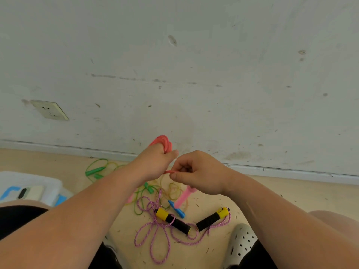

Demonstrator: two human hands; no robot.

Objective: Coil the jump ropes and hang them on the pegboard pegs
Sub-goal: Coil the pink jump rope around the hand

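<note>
A red jump rope [164, 142] is coiled in several loops around my left hand [155, 162], whose fingers are closed on it. My right hand [196, 171] pinches the loose red strand just beside the left hand. Pink handles [184, 197] hang below my right hand. On the floor lie a pink braided rope [155, 237] with black-and-yellow handles [172, 220], a green rope with green handles [95, 170], yellowish cord and a blue handle [177, 209], all tangled together. No pegboard is in view.
A scuffed white wall with a socket [49, 109] rises straight ahead above a baseboard. A white bin lid with a phone [29, 192] lies at the left. My knees and a white perforated clog [240, 243] frame the floor below.
</note>
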